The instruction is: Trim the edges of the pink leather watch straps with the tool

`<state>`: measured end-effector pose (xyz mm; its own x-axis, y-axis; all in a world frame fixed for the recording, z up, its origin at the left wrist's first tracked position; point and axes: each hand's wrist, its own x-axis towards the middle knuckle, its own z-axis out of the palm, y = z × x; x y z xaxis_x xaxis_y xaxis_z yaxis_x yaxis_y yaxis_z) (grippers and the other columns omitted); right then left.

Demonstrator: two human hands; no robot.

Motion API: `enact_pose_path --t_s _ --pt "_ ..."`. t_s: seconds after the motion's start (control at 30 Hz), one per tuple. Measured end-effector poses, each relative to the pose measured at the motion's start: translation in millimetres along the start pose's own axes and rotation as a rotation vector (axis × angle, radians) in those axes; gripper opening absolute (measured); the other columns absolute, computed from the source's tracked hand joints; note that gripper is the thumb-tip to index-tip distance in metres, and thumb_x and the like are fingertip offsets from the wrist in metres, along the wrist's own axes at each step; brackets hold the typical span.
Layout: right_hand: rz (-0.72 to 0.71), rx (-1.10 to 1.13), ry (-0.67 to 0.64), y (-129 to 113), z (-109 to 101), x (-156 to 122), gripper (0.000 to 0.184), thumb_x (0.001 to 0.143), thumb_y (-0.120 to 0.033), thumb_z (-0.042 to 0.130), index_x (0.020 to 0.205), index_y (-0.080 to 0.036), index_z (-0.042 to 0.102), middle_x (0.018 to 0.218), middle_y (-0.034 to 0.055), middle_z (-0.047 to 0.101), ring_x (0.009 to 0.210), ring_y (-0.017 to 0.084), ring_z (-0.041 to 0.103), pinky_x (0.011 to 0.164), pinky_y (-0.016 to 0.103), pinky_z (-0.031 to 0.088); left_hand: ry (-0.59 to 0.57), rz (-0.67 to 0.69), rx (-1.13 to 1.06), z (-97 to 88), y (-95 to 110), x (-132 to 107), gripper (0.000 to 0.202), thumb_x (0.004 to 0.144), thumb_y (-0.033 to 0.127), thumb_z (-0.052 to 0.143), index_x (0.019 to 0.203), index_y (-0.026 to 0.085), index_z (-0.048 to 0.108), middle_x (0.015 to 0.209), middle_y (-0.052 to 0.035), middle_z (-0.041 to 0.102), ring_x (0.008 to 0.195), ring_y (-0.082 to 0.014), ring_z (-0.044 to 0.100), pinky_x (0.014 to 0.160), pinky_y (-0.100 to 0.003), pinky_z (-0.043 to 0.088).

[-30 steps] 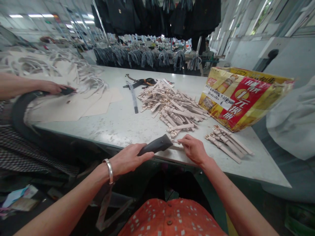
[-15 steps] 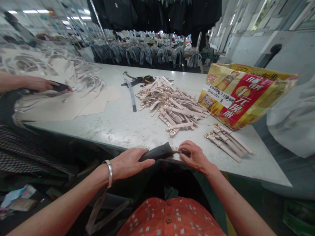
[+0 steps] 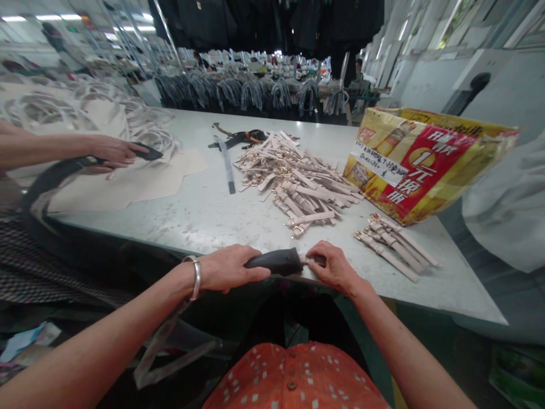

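As I bend over the table edge, my orange dotted shirt (image 3: 293,378) fills the bottom of my view, and a pale strap (image 3: 164,352) hangs below my left forearm, under the silver bangle (image 3: 195,277). My left hand (image 3: 227,268) has its fingers closed around a black leather strap end (image 3: 276,261), which has dropped from a tilt to lying almost level along the edge of the worktable (image 3: 170,227). My right hand (image 3: 334,267) has closed in, and its fingers now pinch a pale strap tab (image 3: 314,260) right against the black tip, so the two pieces meet end to end at the centre of the near edge. Just beyond, to the right, lies a small bundle of beige straps with gold buckles (image 3: 394,247), and a larger heap of them (image 3: 298,182) spreads across the middle of the table. Behind that heap are a grey strip (image 3: 226,162) and a dark strap (image 3: 240,138). A red-and-yellow printed bag (image 3: 426,165) slumps at the right. At the upper left, a co-worker's hand (image 3: 113,150) grips another black strap (image 3: 149,151) over beige cut panels (image 3: 166,184), and dark bags (image 3: 264,17) hang overhead at the top of the frame.
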<state>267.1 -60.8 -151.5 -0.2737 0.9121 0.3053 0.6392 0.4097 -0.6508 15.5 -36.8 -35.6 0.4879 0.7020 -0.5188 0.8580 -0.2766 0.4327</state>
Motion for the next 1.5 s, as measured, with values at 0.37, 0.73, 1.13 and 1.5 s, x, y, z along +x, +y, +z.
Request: enact_pose_path --t_s 0.37,0.73,1.13,1.5 --pt "0.021 0.041 0.024 4.5 4.2 -0.9 0.016 0.070 -0.010 0.057 0.077 -0.020 0.067 0.079 0.0026 0.058 0.078 0.015 0.053 0.073 0.028 0.041 -0.092 -0.009 -0.069 -13.7 -9.2 9.9 0.045 0.074 0.060 0.044 0.086 0.019 0.058 0.054 0.0023 0.053 0.039 -0.0127 0.050 0.036 -0.022 0.035" --pt "0.038 0.093 -0.060 2.6 2.5 4.3 0.018 0.059 -0.002 0.047 0.061 -0.018 0.054 0.077 0.0004 0.056 0.078 0.015 0.050 0.072 0.026 0.038 -0.092 -0.002 -0.104 -8.5 -7.7 13.5 0.046 0.072 0.063 0.043 0.078 0.019 0.056 0.052 0.0018 0.054 0.038 -0.0129 0.049 0.037 -0.023 0.036" --pt "0.079 0.136 -0.016 4.6 0.7 3.3 0.018 0.063 -0.003 0.051 0.070 -0.018 0.056 0.076 -0.0004 0.057 0.074 0.013 0.050 0.070 0.025 0.037 -0.075 0.057 -0.061 -9.4 -2.2 14.7 0.047 0.072 0.062 0.045 0.082 0.018 0.059 0.060 -0.0004 0.058 0.043 -0.0129 0.051 0.040 -0.022 0.037" --pt "0.072 0.135 -0.009 4.8 1.2 2.8 0.020 0.061 -0.001 0.050 0.069 -0.018 0.056 0.075 -0.0007 0.057 0.073 0.013 0.050 0.069 0.024 0.036 -0.071 0.016 -0.018 -12.8 -6.5 8.0 0.048 0.073 0.062 0.044 0.087 0.020 0.061 0.056 0.0017 0.056 0.040 -0.0131 0.051 0.039 -0.022 0.036"
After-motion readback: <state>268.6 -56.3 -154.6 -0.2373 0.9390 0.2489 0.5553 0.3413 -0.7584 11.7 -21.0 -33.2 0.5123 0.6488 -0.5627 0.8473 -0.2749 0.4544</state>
